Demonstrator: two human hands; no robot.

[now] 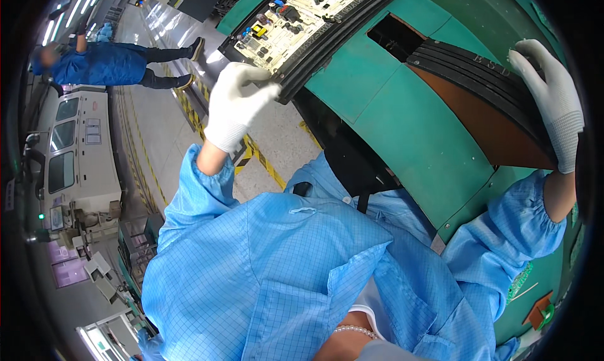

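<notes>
My left hand [236,103], in a white glove, grips the near corner of a black tray [327,43] that carries a pale circuit board [302,15] with many small parts. The tray rests tilted on a green workbench [409,128]. My right hand [550,96], also gloved, lies on top of a stack of black trays [478,78] at the right, with a brown sheet [497,131] beneath them. Both sleeves are light blue.
A rectangular opening [397,37] is cut into the green bench between the two tray stacks. Yellow-black floor tape [261,156] runs along the aisle. A person in dark blue [100,62] stands far left near grey machines [75,159].
</notes>
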